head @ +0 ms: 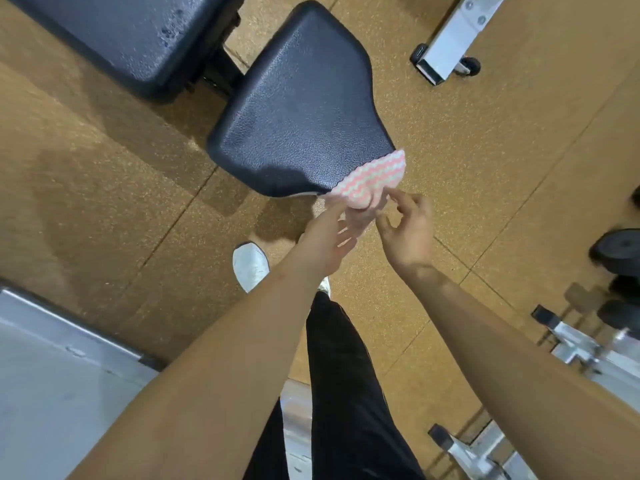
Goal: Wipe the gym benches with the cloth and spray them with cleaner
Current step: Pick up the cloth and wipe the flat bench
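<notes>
From the head view, the dark seat pad (pixel 298 109) fills the upper middle of the frame, and its wide near edge ends just above the hands. The pink-and-white cloth (pixel 372 176) lies over that edge's right corner, part on the pad and part hanging off bunched. The left hand (pixel 325 244) reaches up from the lower left and grips the bunched lower part, its fingers a little spread and blurred. The right hand (pixel 408 230) comes in from the right, with forefinger and thumb curled in and pinching the cloth's right side. A second, longer pad (pixel 131 39) sits in the upper left, apart from the seat across a narrow gap, with droplets on its surface. Bare speckled floor (pixel 485 150) lies open to the left and right of the seat. A white shoe (pixel 251 266) stands just below the seat's near edge. A white frame foot (pixel 450 39) is in the upper right, dumbbells (pixel 620 251) are at the right edge, and metal frame parts (pixel 571 344) are in the lower right, all well apart from the seat.
</notes>
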`<state>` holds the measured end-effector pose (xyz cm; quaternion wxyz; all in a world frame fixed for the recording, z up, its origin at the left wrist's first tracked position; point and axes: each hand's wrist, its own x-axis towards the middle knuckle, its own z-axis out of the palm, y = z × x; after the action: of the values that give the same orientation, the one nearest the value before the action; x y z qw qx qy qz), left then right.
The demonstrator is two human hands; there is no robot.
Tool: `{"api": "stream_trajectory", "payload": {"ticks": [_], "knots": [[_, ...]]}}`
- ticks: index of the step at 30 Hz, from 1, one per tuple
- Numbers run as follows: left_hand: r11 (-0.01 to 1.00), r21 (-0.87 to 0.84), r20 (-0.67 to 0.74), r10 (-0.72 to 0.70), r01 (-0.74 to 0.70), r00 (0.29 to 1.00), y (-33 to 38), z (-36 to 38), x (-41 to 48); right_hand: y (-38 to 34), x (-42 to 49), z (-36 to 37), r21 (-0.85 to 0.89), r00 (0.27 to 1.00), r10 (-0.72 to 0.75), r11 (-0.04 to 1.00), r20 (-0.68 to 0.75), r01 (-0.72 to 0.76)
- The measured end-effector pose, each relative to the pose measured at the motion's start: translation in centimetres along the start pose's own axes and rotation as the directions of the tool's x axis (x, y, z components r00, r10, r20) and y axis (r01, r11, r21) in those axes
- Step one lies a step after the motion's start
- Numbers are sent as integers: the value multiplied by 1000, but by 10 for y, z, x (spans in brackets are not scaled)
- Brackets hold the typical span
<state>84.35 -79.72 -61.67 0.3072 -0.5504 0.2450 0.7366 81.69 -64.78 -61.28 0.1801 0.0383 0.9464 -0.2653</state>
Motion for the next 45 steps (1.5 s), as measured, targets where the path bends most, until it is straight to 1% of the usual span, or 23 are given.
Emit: {"api": "stream_trajectory", "payload": {"ticks": [1,3,5,7,9,11,14,16,18,21,23,25,28,31,33,34,35,37,38,40,41,43,45], "knots": [[999,-51,43,4,-2,999,1,10,-2,6,4,0,-56,993,-116,992,14,116],[989,-142,24,56,-52,998,5,22,4,12,15,-1,-176,958,-275,942,87,286],[978,-183,-27,96,-99,995,5,27,13,18,26,1,-271,920,-362,880,147,390],[965,-239,-67,96,-109,993,3,26,15,22,30,6,-335,879,-447,812,168,477],[950,-271,-102,134,-157,986,5,20,11,22,30,13,-339,831,-519,758,202,556],[927,-295,-197,177,-230,964,11,10,10,18,30,23,-315,769,-586,702,255,639],[880,-376,-309,176,-290,935,21,-8,7,0,30,40,-333,649,-698,561,304,758],[849,-422,-342,177,-319,923,26,-21,4,-15,29,52,-308,587,-746,505,314,806],[827,-439,-383,180,-350,906,31,-36,3,-31,28,64,-279,545,-765,471,342,837],[806,-411,-442,232,-425,866,46,-66,1,-56,30,85,-269,480,-789,401,383,876],[800,-387,-450,271,-459,851,61,-87,1,-73,36,96,-275,458,-798,374,392,886],[814,-347,-428,304,-465,851,86,-111,-1,-94,42,110,-301,449,-798,348,402,888],[832,-291,-404,341,-473,849,123,-143,-10,-128,45,126,-349,426,-777,281,464,894],[833,-274,-390,361,-481,847,152,-171,-21,-165,52,143,-399,471,-713,285,519,872],[850,-204,-390,384,-486,837,162,-191,-24,-191,61,156,-409,492,-695,301,525,861],[863,-147,-384,400,-483,832,166,-202,-27,-206,64,159,-403,525,-686,351,504,845],[875,-83,-374,417,-478,828,169,-212,-32,-222,66,159,-384,580,-658,437,479,813],[878,67,-324,468,-474,822,172,-233,-44,-253,66,156,-317,700,-539,637,469,703],[867,139,-277,497,-478,822,175,-244,-51,-265,64,153,-279,743,-480,717,466,639],[834,261,-155,533,-485,832,182,-262,-67,-284,58,144,-196,805,-398,832,440,518],[808,325,-96,545,-491,833,187,-268,-75,-290,55,139,-163,824,-373,864,427,476],[713,476,-6,588,-514,809,199,-275,-89,-300,50,127,-135,840,-350,889,414,437],[616,560,29,653,-554,756,213,-274,-99,-307,50,116,-124,854,-343,900,391,418]]}}
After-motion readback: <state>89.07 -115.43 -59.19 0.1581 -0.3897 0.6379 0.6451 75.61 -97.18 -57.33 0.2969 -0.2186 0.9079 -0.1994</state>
